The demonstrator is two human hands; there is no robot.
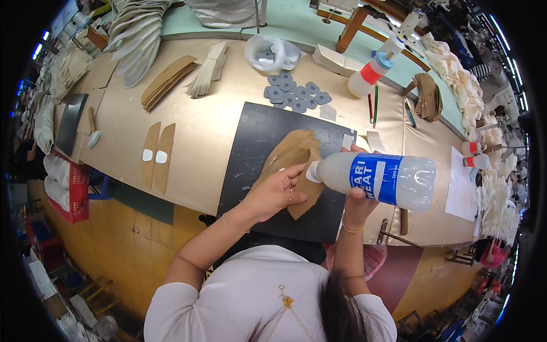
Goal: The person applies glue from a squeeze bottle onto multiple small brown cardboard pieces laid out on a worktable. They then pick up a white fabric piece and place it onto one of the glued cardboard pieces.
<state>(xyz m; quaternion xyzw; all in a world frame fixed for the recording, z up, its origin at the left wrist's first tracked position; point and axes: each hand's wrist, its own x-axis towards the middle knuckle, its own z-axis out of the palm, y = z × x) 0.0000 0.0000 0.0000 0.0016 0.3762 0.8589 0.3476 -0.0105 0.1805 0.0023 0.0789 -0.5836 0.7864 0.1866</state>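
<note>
My right hand is closed around a clear plastic bottle with a blue label, held nearly level. Cloudy whitish contents show through its wall, and its white neck points left at a fanned stack of thin brown pieces. Those pieces lie on a black mat in front of me. Over the stack rests my left hand, thumb and index finger apart, fingertips close to the bottle's mouth. Whether they touch the neck I cannot tell. Part of the stack is hidden behind my left hand.
Small grey pieces lie beyond the mat, near a plastic bag. Two brown pieces with white patches are at left. A red-banded bottle, pencils and a hammer lie to the right. A red crate stands beside the table.
</note>
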